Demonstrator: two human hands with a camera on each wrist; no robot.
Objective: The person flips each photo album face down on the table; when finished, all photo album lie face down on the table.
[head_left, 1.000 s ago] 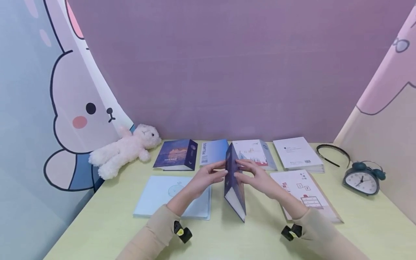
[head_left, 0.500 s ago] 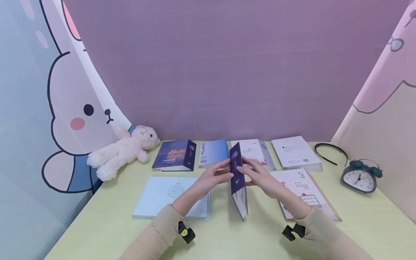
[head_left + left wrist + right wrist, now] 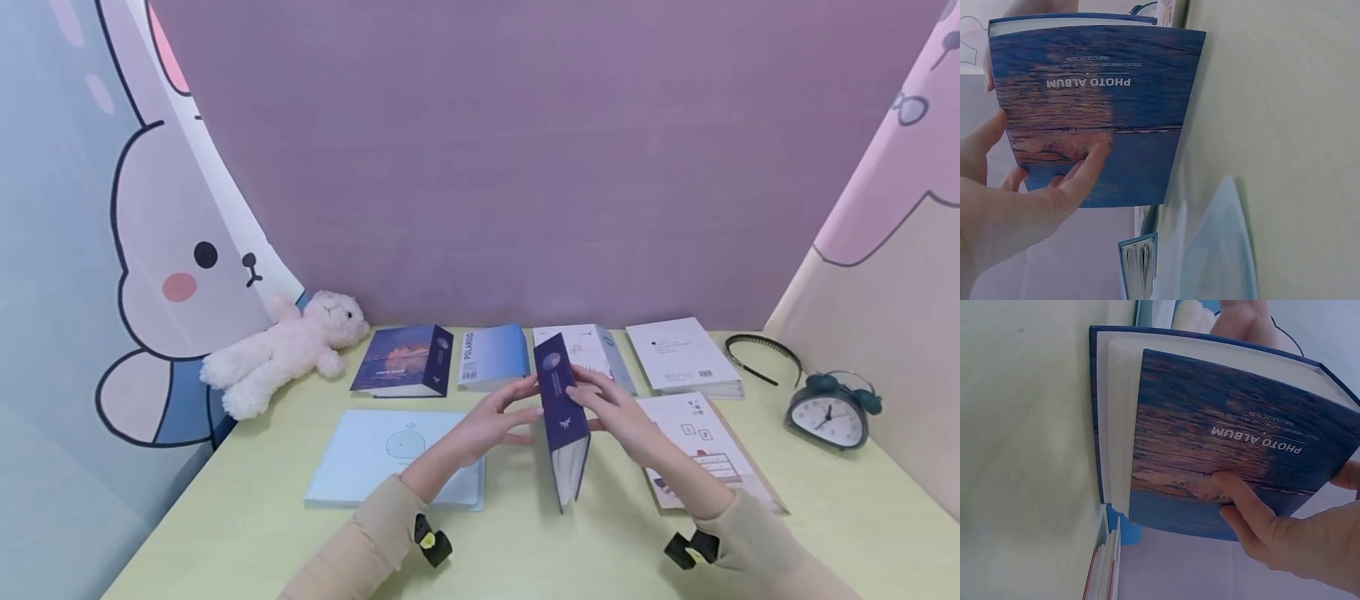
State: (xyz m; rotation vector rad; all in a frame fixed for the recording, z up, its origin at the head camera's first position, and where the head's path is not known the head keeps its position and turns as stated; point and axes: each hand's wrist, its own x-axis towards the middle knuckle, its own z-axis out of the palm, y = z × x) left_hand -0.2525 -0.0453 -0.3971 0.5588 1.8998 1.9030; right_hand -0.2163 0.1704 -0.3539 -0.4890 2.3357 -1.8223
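A dark blue photo album (image 3: pixel 561 392) with a sunset-sea cover stands spine up in the middle of the table, its covers slightly parted at the bottom. My right hand (image 3: pixel 618 417) holds it, thumb on the spine and fingers against the right cover. On the other side, my left hand (image 3: pixel 487 421) has its fingers spread and fairly straight at the left cover and the spine's edge. The left wrist view shows one of its fingers (image 3: pixel 1088 172) lying over the cover picture. Fingers of the right hand (image 3: pixel 1254 506) rest over the opposite cover in the right wrist view.
Behind stand a matching album (image 3: pixel 397 358), a blue Polaroid album (image 3: pixel 491 354) and white albums (image 3: pixel 678 354). A pale blue whale-print album (image 3: pixel 360 454) lies left, a drawing-covered one (image 3: pixel 697 446) right. A plush toy (image 3: pixel 292 350), headband (image 3: pixel 765 358) and alarm clock (image 3: pixel 828 412) flank them.
The photo album has turned and shifted slightly right, showing more of its spine; its covers now part at the bottom. The left hand's fingers have spread; the right hand has moved slightly right.
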